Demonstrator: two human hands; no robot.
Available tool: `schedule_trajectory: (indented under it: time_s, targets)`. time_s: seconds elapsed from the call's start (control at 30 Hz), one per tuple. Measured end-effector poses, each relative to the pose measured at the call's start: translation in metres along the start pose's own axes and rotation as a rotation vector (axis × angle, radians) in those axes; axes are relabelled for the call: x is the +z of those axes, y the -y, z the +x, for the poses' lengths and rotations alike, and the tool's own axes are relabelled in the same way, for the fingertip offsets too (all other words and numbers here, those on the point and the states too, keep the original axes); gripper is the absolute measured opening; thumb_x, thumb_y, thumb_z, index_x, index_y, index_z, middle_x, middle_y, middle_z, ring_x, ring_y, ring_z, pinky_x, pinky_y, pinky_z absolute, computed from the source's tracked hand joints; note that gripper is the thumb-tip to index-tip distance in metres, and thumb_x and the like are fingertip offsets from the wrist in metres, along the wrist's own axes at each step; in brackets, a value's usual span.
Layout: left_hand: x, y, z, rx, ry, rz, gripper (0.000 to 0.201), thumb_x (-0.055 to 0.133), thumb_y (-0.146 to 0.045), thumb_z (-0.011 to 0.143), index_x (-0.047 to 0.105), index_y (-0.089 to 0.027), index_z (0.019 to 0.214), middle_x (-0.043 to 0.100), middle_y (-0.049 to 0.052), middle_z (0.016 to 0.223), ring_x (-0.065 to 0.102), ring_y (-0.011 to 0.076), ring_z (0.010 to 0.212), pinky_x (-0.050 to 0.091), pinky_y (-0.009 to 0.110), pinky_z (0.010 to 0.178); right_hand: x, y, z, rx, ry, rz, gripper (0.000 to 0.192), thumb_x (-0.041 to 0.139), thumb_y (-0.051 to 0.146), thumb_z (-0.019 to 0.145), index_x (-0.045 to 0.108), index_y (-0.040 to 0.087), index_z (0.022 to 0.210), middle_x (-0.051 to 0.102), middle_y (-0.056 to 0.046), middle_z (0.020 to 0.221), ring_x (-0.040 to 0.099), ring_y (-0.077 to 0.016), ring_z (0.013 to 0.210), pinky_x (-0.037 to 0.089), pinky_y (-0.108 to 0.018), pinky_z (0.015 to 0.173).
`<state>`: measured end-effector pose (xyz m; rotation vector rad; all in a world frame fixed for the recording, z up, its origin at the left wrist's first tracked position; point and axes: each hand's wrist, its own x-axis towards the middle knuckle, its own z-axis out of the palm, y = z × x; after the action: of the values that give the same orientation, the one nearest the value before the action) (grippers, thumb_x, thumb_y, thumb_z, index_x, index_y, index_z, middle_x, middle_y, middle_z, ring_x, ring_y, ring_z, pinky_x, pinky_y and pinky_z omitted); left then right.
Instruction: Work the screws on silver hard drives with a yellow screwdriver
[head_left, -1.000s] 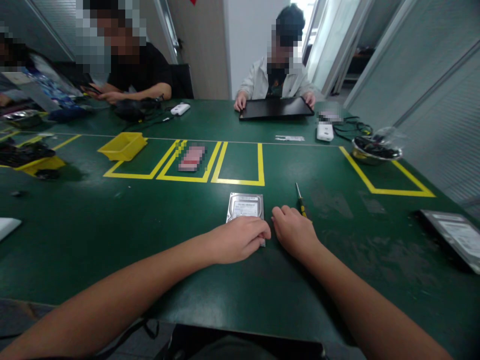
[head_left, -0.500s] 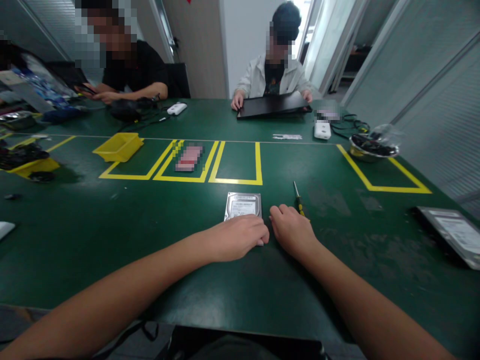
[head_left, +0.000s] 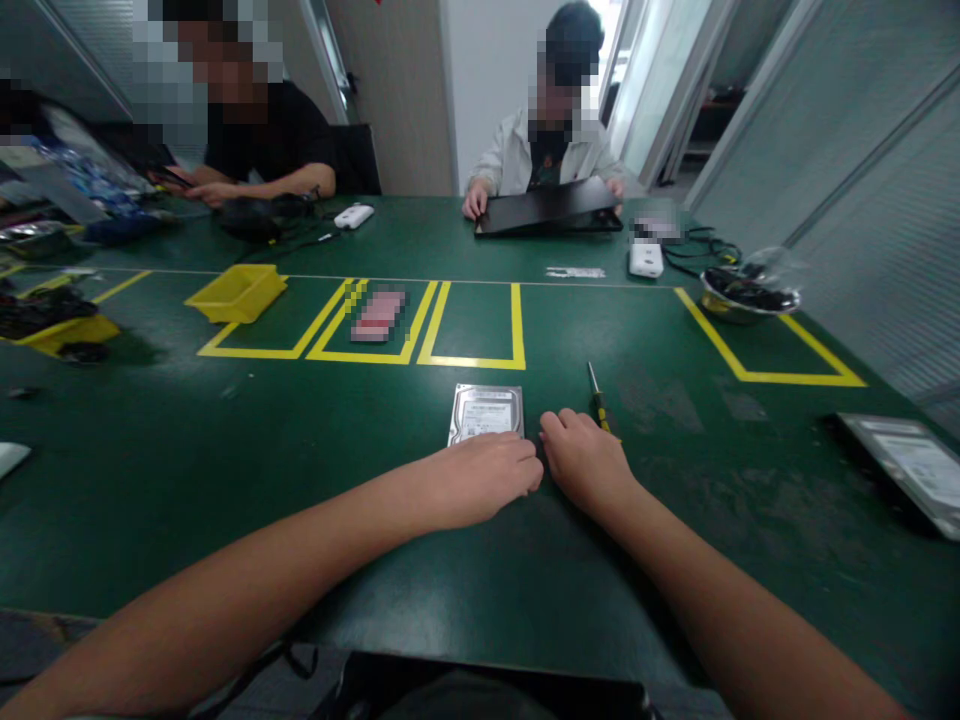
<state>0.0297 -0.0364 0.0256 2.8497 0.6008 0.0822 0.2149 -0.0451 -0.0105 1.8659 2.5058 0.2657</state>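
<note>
Two hands flat: left hand (head_left: 480,478) fingers together covering one hard drive (head_left: 486,411); right hand (head_left: 584,462) loosely curled, beside one screwdriver (head_left: 598,399).

No text can be read. The hard drive (head_left: 486,411) on the green table (head_left: 300,450) carries a white label with print too small to make out. A second labelled drive (head_left: 911,465) at far right is equally illegible.
</note>
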Motion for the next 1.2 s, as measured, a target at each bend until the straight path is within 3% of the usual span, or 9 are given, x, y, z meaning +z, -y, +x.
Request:
schedule_trajectory:
  time_s: [0.33,0.53,0.97,1.2]
  targets:
    - [-0.006,-0.013,0.002,-0.005,0.03,0.207,0.014,0.051,-0.012,0.095,0.064,-0.013,0.091,0.066,0.008,0.09,0.062,0.0219,0.086,0.048,0.034,0.077,0.0,-0.001,0.0,0.001,-0.013,0.006,0.014,0.043,0.023,0.098,0.057,0.019,0.095,0.063,-0.007,0.093,0.061,-0.0217,0.084,0.025,-0.03,0.056]
    - [-0.006,-0.021,0.003,-0.023,-0.019,0.287,0.014,0.052,-0.014,0.095,0.064,-0.013,0.087,0.066,0.008,0.087,0.062,0.0228,0.084,0.048,0.035,0.072,0.003,-0.001,0.0,0.0,-0.02,0.01,0.014,0.044,0.024,0.098,0.057,0.019,0.095,0.063,-0.007,0.092,0.06,-0.0209,0.084,0.024,-0.03,0.056]
    - [-0.004,-0.018,0.003,-0.049,-0.024,0.216,0.009,0.058,-0.014,0.092,0.065,-0.015,0.086,0.067,0.006,0.086,0.063,0.023,0.083,0.048,0.036,0.07,-0.001,0.0,0.001,0.0,-0.008,0.013,0.014,0.044,0.021,0.097,0.058,0.019,0.095,0.063,-0.008,0.093,0.06,-0.0206,0.083,0.026,-0.029,0.057]
    - [0.001,-0.016,-0.004,-0.11,-0.101,0.19,0.008,0.056,-0.017,0.092,0.063,-0.017,0.088,0.065,0.004,0.087,0.061,0.0217,0.081,0.046,0.035,0.069,-0.001,0.0,0.0,-0.002,-0.011,0.016,0.015,0.043,0.022,0.097,0.058,0.019,0.095,0.063,-0.007,0.092,0.06,-0.021,0.083,0.028,-0.03,0.058]
